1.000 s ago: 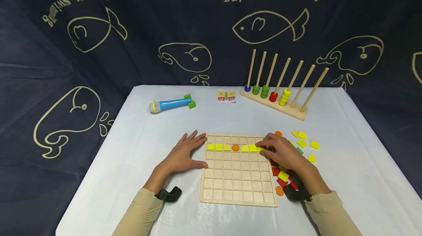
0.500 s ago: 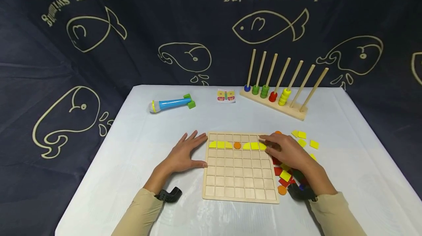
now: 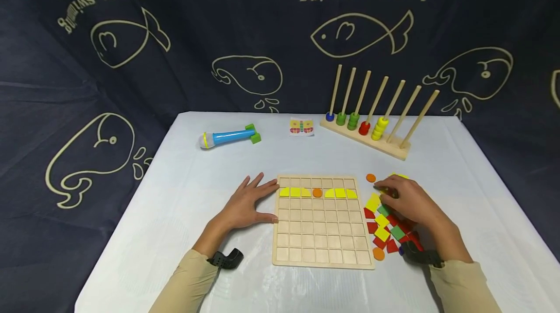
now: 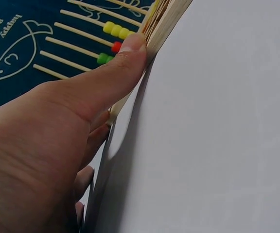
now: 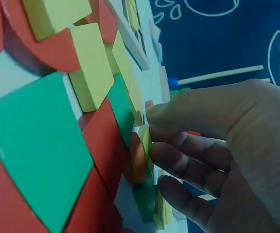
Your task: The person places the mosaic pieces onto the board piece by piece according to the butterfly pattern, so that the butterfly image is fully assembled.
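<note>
A wooden grid board point(image 3: 323, 228) lies on the white table. Its second row holds yellow pieces point(image 3: 295, 192) in two groups, with an orange disc point(image 3: 317, 193) between them. My left hand point(image 3: 241, 208) rests against the board's left edge, fingers spread and thumb on the rim, as the left wrist view also shows. To the right of the board, my right hand point(image 3: 411, 199) is over loose pieces, fingers loosely bent. In the right wrist view its thumb and fingertips are close to a yellow piece point(image 5: 148, 145); no piece is plainly held.
Red, green, yellow and orange pieces point(image 3: 382, 234) lie scattered right of the board. Behind stand a peg rack point(image 3: 365, 139) with coloured beads, a butterfly picture card point(image 3: 301, 127) and a blue toy microphone point(image 3: 229, 136). A dark printed cloth point(image 3: 280, 26) hangs behind the table.
My right hand has left the board's upper right edge and moved right over the loose pieces. The board has shifted slightly right. My left hand has stayed at its left edge.
</note>
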The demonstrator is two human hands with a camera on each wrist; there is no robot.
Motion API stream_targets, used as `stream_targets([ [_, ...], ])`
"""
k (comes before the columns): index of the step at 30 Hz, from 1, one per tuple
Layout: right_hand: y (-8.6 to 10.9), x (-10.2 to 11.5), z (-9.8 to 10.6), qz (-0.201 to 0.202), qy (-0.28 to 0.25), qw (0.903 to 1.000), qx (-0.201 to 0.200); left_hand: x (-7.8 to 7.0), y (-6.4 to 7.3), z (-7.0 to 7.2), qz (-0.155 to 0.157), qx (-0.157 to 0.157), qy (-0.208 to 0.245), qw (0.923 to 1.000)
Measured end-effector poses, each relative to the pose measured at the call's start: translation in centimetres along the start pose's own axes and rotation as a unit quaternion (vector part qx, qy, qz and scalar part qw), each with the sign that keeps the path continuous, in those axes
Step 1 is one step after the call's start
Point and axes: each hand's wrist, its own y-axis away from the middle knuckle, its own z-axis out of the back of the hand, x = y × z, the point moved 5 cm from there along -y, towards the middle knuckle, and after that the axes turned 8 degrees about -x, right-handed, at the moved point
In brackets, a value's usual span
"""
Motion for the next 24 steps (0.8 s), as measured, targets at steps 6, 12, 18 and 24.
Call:
stream_targets([
  [6,0.25,0.15,-0.33,0.005,-0.017,0.9997,0.019,0.01,0.01,-0.04,-0.001,-0.005,0.001,1.0000],
  [12,0.14,0.72,-0.76,0.012,-0.020,0.9993,0.029,0.08,0.02,0.06,0.001,-0.005,0.006,1.0000],
  [18,0.13,0.77,-0.78,-0.007,0.038,0.9993,0.003,0.21,0.01,-0.14,0.007,0.002,-0.001,1.0000],
  [24,0.37,0.58,-0.81,-0.021,0.043,0.9988,-0.006,0.10,0.09,-0.08,0.012,0.003,-0.001,0.9999],
])
